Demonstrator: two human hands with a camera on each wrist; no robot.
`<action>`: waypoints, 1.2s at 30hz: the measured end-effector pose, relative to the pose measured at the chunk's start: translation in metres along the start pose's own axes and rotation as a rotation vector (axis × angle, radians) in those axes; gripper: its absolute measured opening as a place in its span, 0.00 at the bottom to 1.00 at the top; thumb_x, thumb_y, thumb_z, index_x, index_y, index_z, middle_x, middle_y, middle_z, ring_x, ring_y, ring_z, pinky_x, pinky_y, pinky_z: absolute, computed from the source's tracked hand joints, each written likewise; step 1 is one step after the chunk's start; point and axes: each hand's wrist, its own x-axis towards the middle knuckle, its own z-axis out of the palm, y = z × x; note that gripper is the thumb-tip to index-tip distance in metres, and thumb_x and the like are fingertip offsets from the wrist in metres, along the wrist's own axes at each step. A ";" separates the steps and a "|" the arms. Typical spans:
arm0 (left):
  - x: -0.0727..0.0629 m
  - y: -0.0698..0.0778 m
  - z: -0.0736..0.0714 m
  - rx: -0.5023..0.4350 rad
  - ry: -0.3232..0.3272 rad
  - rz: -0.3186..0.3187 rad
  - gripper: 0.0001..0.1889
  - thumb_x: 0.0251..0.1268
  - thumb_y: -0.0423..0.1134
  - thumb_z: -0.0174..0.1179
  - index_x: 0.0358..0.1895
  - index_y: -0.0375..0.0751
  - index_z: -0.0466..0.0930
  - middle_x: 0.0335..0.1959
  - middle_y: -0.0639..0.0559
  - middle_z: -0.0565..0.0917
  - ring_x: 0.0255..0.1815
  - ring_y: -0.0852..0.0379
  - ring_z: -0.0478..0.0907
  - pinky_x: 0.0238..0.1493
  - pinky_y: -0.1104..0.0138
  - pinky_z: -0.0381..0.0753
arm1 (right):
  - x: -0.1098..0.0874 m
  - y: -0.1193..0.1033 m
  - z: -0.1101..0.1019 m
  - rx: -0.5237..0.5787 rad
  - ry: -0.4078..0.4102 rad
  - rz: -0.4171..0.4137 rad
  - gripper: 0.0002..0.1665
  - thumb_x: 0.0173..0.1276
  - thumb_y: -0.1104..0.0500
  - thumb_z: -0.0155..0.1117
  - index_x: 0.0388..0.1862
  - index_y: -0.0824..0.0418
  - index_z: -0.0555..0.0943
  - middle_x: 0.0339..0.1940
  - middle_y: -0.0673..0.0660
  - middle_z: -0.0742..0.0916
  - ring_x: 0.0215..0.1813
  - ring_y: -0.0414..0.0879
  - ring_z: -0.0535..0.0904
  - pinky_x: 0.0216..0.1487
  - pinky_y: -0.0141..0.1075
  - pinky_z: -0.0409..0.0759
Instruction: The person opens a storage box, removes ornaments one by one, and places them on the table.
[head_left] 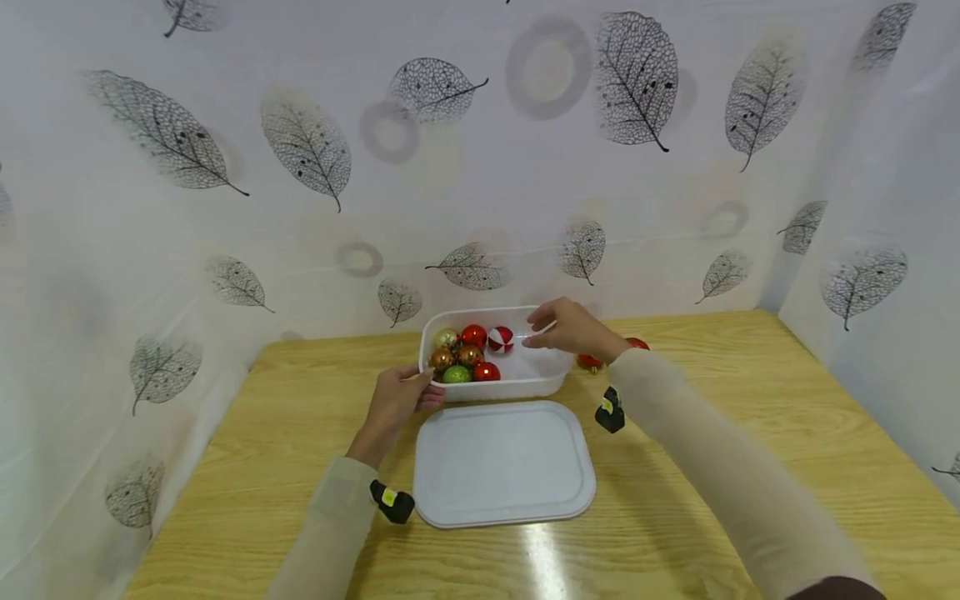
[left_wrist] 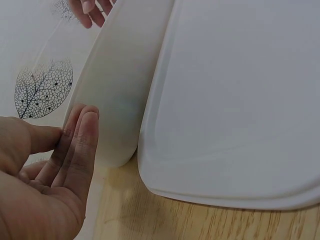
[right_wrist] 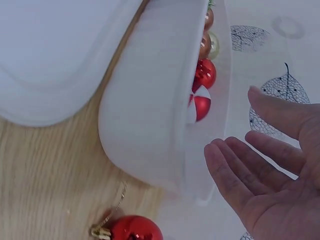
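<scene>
A white plastic container (head_left: 510,389) stands near the back of the table, its left part filled with several Christmas baubles. My left hand (head_left: 393,395) grips its front left corner. In the left wrist view, the thumb and fingers (left_wrist: 82,150) pinch the rim from both sides. Over the container's right part, my right hand (head_left: 572,328) hovers with spread, relaxed fingers and nothing in them. Close to its fingertips lies a red-and-white bauble (head_left: 500,339) inside the container. Beside it sit red (head_left: 473,336), brown (head_left: 470,355) and green (head_left: 457,374) baubles.
A white lid (head_left: 504,467) lies flat on the table in front of the container. Just right of the container are red baubles (head_left: 589,362), partly hidden by the right forearm. A leaf-patterned curtain (head_left: 465,183) hangs behind the wooden table (head_left: 300,467).
</scene>
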 end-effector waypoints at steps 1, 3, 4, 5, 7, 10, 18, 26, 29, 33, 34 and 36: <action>0.000 0.000 0.000 -0.001 0.002 0.000 0.21 0.79 0.36 0.55 0.67 0.26 0.72 0.33 0.41 0.88 0.30 0.56 0.87 0.38 0.66 0.91 | 0.001 0.000 0.003 0.011 -0.005 0.000 0.28 0.68 0.59 0.71 0.61 0.75 0.77 0.58 0.72 0.83 0.59 0.61 0.81 0.58 0.50 0.85; 0.000 0.000 0.000 -0.003 0.005 -0.002 0.21 0.79 0.36 0.55 0.66 0.27 0.72 0.33 0.41 0.88 0.30 0.56 0.87 0.38 0.66 0.91 | 0.004 0.000 0.008 0.040 -0.014 0.011 0.29 0.69 0.60 0.71 0.62 0.76 0.76 0.58 0.72 0.83 0.58 0.62 0.82 0.56 0.48 0.87; 0.000 -0.001 0.000 -0.005 0.005 -0.002 0.21 0.79 0.36 0.55 0.66 0.27 0.72 0.33 0.40 0.88 0.30 0.56 0.87 0.38 0.66 0.91 | 0.005 0.000 0.011 0.052 -0.016 0.012 0.29 0.69 0.61 0.71 0.62 0.77 0.76 0.57 0.73 0.83 0.57 0.62 0.82 0.55 0.47 0.87; 0.000 -0.001 0.000 -0.007 0.003 -0.002 0.21 0.78 0.36 0.55 0.66 0.27 0.72 0.33 0.41 0.88 0.30 0.56 0.87 0.38 0.66 0.91 | 0.007 0.001 0.014 0.059 -0.019 0.013 0.29 0.69 0.61 0.70 0.62 0.78 0.75 0.57 0.73 0.83 0.56 0.62 0.82 0.54 0.47 0.88; 0.000 -0.001 0.000 -0.015 -0.002 -0.002 0.21 0.79 0.35 0.55 0.67 0.26 0.72 0.33 0.40 0.88 0.30 0.55 0.87 0.38 0.66 0.91 | 0.011 0.004 0.019 0.066 -0.024 0.024 0.29 0.68 0.62 0.71 0.62 0.78 0.75 0.56 0.73 0.83 0.54 0.61 0.83 0.51 0.44 0.89; -0.001 -0.001 0.000 -0.027 -0.011 -0.002 0.21 0.79 0.35 0.54 0.68 0.25 0.71 0.33 0.40 0.88 0.31 0.56 0.87 0.39 0.66 0.91 | 0.015 0.007 0.025 0.051 -0.027 0.040 0.28 0.68 0.62 0.71 0.61 0.77 0.76 0.55 0.72 0.84 0.51 0.60 0.84 0.47 0.42 0.89; -0.002 0.000 -0.001 -0.028 -0.014 -0.008 0.22 0.79 0.34 0.54 0.68 0.25 0.70 0.34 0.39 0.88 0.31 0.55 0.87 0.39 0.66 0.91 | 0.026 0.012 0.037 0.020 0.016 0.058 0.28 0.66 0.61 0.73 0.59 0.76 0.78 0.53 0.70 0.85 0.52 0.60 0.83 0.47 0.41 0.89; -0.005 0.003 -0.001 -0.021 -0.015 0.002 0.21 0.79 0.34 0.54 0.68 0.24 0.70 0.35 0.38 0.88 0.31 0.55 0.87 0.39 0.66 0.91 | 0.036 0.015 0.042 0.042 0.050 0.116 0.26 0.67 0.62 0.72 0.58 0.76 0.78 0.50 0.70 0.86 0.45 0.61 0.86 0.42 0.39 0.89; -0.005 0.004 -0.001 -0.023 -0.015 0.002 0.21 0.79 0.33 0.54 0.67 0.24 0.70 0.35 0.38 0.88 0.31 0.55 0.87 0.39 0.66 0.91 | 0.037 0.015 0.043 0.037 0.062 0.126 0.25 0.67 0.62 0.73 0.57 0.76 0.79 0.48 0.70 0.87 0.43 0.59 0.86 0.41 0.39 0.89; -0.005 0.004 -0.001 -0.027 -0.019 0.001 0.21 0.79 0.33 0.53 0.67 0.23 0.70 0.34 0.38 0.88 0.31 0.55 0.87 0.38 0.66 0.91 | 0.040 0.015 0.045 0.009 0.072 0.122 0.25 0.66 0.61 0.74 0.55 0.75 0.80 0.46 0.69 0.87 0.38 0.55 0.86 0.39 0.37 0.87; -0.005 0.004 -0.001 -0.028 -0.021 0.003 0.21 0.79 0.33 0.53 0.67 0.23 0.70 0.35 0.38 0.88 0.31 0.55 0.87 0.38 0.66 0.91 | 0.042 0.016 0.046 0.001 0.076 0.117 0.25 0.65 0.60 0.74 0.55 0.75 0.81 0.46 0.69 0.88 0.37 0.54 0.86 0.39 0.37 0.87; -0.005 0.004 -0.001 -0.030 -0.024 0.007 0.21 0.79 0.33 0.53 0.67 0.23 0.70 0.35 0.38 0.88 0.30 0.55 0.87 0.38 0.66 0.91 | 0.044 0.017 0.047 -0.027 0.085 0.114 0.25 0.65 0.58 0.75 0.54 0.74 0.82 0.46 0.67 0.88 0.38 0.52 0.85 0.39 0.36 0.86</action>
